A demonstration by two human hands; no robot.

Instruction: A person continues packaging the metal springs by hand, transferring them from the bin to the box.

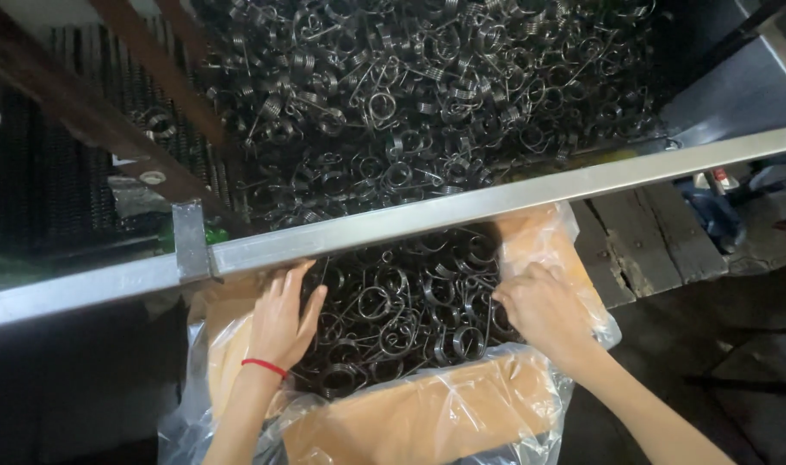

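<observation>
While I look down from the head camera, both hands are at a lined box under a metal rail.
Left hand: my left hand (283, 320), a red band at its wrist, lies flat with fingers spread on the springs at the box's left side; its grip is open and holds nothing.
Right hand: my right hand (544, 308) is curled at the right side of the box, fingers bent into the springs just beside the bag; I cannot tell whether its grip has closed on any.
Springs: dark wire coil springs (402, 314) fill the box between the 2 hands.
Box: a cardboard box (427, 413) lined with a clear plastic bag (552, 237).
Rail: a metal rail (496, 200) crosses above the box.
Beyond the rail: a large pile of the same springs (427, 86).
</observation>
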